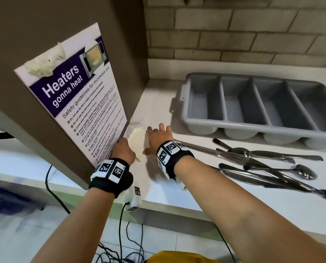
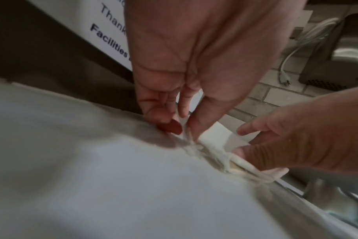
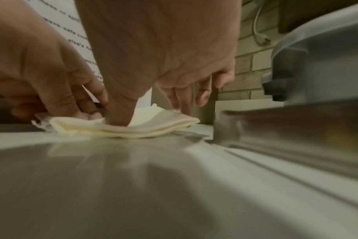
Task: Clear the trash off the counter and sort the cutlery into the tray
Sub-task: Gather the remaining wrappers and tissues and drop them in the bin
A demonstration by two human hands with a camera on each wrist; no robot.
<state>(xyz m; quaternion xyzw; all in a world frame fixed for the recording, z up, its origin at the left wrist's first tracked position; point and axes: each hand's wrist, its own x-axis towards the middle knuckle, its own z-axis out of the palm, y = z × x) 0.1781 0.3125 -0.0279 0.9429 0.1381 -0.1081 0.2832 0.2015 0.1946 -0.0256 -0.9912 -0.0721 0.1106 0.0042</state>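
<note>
A folded white napkin [image 1: 137, 136] lies on the counter against the brown cabinet side, with a crinkled clear plastic wrapper [image 1: 137, 122] just behind it. My left hand [image 1: 123, 144] is at the napkin's near left edge; in the left wrist view its thumb and fingers [image 2: 191, 129] pinch a translucent strip of the wrapper [image 2: 191, 145]. My right hand [image 1: 155, 133] lies spread over the napkin [image 3: 153, 125], thumb [image 3: 118, 114] pressing its top and straight fingers [image 3: 182, 105] touching the far edge. The grey four-compartment tray [image 1: 234, 128] sits at the back right. Several forks, knives and spoons [image 1: 262, 162] are piled in front of it.
The brown cabinet side with a microwave safety poster [image 1: 86, 103] walls off the left. A brick wall [image 1: 234, 35] backs the counter. The counter's front edge [image 1: 177, 204] runs under my forearms, with cables [image 1: 124, 234] hanging below. The tray's corner [image 3: 317, 56] is close on the right.
</note>
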